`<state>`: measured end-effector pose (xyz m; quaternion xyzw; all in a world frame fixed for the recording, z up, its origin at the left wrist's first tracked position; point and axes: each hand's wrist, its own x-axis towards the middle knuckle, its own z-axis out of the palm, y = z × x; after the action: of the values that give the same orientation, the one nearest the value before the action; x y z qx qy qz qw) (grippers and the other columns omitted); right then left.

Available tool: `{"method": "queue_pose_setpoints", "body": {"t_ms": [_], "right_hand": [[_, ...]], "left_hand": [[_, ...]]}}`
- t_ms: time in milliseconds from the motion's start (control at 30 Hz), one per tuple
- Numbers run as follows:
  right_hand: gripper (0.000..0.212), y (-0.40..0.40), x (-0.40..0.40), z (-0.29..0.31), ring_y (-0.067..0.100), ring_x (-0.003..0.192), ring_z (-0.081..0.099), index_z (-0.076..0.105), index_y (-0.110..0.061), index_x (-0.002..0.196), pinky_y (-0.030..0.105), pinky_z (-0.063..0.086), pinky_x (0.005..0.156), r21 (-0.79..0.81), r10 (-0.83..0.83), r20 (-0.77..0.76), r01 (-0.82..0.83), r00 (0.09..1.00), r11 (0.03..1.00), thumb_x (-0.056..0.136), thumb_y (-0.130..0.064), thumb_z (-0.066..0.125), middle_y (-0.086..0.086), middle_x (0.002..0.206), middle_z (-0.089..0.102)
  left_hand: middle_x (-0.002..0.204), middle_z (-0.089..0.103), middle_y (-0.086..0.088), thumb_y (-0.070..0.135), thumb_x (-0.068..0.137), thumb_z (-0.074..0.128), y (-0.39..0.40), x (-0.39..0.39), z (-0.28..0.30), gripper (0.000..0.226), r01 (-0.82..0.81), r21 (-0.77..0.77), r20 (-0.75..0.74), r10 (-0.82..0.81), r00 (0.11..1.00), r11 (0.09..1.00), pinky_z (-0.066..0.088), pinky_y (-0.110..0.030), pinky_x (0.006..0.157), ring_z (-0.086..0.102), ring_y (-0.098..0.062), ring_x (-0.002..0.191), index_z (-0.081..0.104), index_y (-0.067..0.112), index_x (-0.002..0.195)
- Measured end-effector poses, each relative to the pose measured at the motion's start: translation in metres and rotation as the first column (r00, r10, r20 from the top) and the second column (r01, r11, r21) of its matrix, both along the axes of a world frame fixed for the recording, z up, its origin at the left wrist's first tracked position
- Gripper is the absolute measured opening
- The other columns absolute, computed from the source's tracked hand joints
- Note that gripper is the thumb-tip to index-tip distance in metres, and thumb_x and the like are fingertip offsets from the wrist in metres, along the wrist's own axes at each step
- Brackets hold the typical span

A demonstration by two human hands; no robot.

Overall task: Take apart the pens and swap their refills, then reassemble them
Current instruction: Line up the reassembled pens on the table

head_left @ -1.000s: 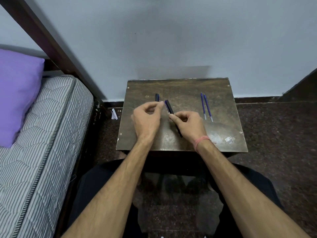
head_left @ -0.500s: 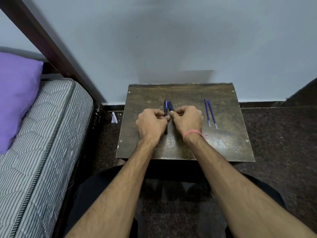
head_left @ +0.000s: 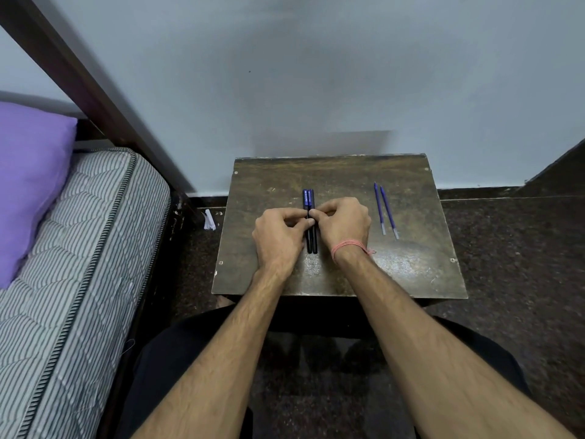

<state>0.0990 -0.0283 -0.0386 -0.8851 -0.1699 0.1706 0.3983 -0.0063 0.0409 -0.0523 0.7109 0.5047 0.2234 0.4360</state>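
Both hands — left hand [head_left: 278,231], right hand [head_left: 343,223] — pinched the two pen barrels [head_left: 311,223] side by side mid-surface [head_left: 411,274], refills [head_left: 384,210] lying well apart to the right — light, stiff, likely slippery, best held mid-barrel.

- It was a bedroom in a home.
- A striped mattress [head_left: 72,248] with a purple pillow [head_left: 28,182] lay beside a small worn table [head_left: 411,270].
- Plain wall [head_left: 316,74], dark stone floor [head_left: 522,248].
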Motion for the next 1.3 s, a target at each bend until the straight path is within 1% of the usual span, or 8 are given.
{"method": "queue_pose_setpoints", "body": {"t_ms": [200,400,567,667,800,933,1067,1300], "right_hand": [[0.003,-0.010,0.002,0.002,0.013,0.086,0.081,0.088,-0.022,0.094,0.039,0.066,0.093,0.085,0.002,-0.076,0.004,0.997,0.996,0.094,-0.025,0.088,-0.005,0.089,0.085],[0.015,-0.071,0.039,0.004,0.007,0.088,0.071,0.087,-0.024,0.113,0.013,0.049,0.084,0.014,-0.079,0.213,0.078,0.974,0.997,0.100,-0.020,0.081,-0.004,0.110,0.084],[0.016,-0.103,0.070,0.004,0.022,0.100,0.078,0.086,-0.020,0.115,0.032,0.057,0.098,-0.053,-0.058,0.295,0.077,0.954,0.996,0.101,-0.019,0.078,0.002,0.118,0.078],[0.018,-0.104,0.076,0.003,0.026,0.107,0.079,0.087,-0.023,0.115,0.033,0.056,0.101,-0.092,-0.038,0.242,0.062,0.970,0.994,0.099,-0.022,0.079,0.003,0.113,0.085],[0.017,-0.099,0.085,0.006,0.021,0.104,0.080,0.089,-0.025,0.112,0.028,0.057,0.100,-0.081,-0.044,0.158,0.058,0.986,0.995,0.096,-0.022,0.082,-0.001,0.105,0.087],[0.016,-0.097,0.094,0.010,0.019,0.108,0.079,0.090,-0.025,0.108,0.027,0.057,0.103,-0.100,-0.040,0.069,0.047,0.997,0.994,0.092,-0.022,0.087,0.001,0.108,0.087],[0.016,-0.093,0.089,0.009,0.020,0.110,0.078,0.090,-0.023,0.110,0.030,0.059,0.105,-0.088,-0.006,0.019,0.008,1.000,0.996,0.096,-0.020,0.082,0.003,0.110,0.087],[0.014,-0.077,0.061,-0.003,0.022,0.098,0.083,0.090,-0.017,0.101,0.043,0.065,0.102,0.062,-0.027,-0.169,0.038,0.985,0.997,0.090,-0.010,0.088,0.003,0.099,0.087]], "left_hand": [[0.078,0.083,0.018,0.035,0.088,0.092,-0.002,-0.001,0.003,0.009,-0.057,-0.021,0.036,0.058,0.998,0.998,0.070,-0.042,0.080,0.081,-0.003,0.072,0.088,0.037,0.095],[0.089,0.082,0.023,0.046,0.095,0.084,-0.025,0.023,0.020,0.011,-0.006,0.108,0.000,0.006,1.000,0.994,0.058,-0.026,0.085,0.075,0.004,0.085,0.088,0.038,0.100],[0.096,0.084,0.018,0.039,0.098,0.080,-0.051,0.070,0.024,0.010,0.151,0.055,-0.103,-0.145,0.984,0.987,0.061,-0.029,0.090,0.078,-0.006,0.093,0.088,0.033,0.101],[0.099,0.086,0.015,0.047,0.093,0.084,-0.065,0.097,0.022,0.014,0.164,0.035,-0.179,-0.155,0.972,0.986,0.054,-0.025,0.082,0.079,-0.012,0.097,0.089,0.035,0.100],[0.094,0.085,0.011,0.043,0.089,0.090,-0.065,0.122,0.023,0.012,0.147,0.029,-0.248,-0.135,0.959,0.989,0.051,-0.025,0.070,0.067,-0.004,0.072,0.089,0.031,0.092],[0.096,0.086,0.002,0.040,0.080,0.095,-0.057,0.130,0.028,0.016,0.161,0.008,-0.325,-0.150,0.934,0.987,0.056,-0.031,0.076,0.080,-0.024,0.098,0.090,0.031,0.092],[0.087,0.084,0.003,0.039,0.080,0.094,-0.058,0.126,0.027,0.015,0.187,0.018,-0.330,-0.171,0.928,0.982,0.049,-0.025,0.059,0.080,-0.021,0.090,0.090,0.029,0.090],[0.091,0.084,0.002,0.035,0.080,0.090,-0.050,0.089,0.025,0.012,0.117,0.003,-0.346,-0.109,0.932,0.993,0.047,-0.025,0.063,0.080,-0.024,0.094,0.090,0.026,0.089]]}}
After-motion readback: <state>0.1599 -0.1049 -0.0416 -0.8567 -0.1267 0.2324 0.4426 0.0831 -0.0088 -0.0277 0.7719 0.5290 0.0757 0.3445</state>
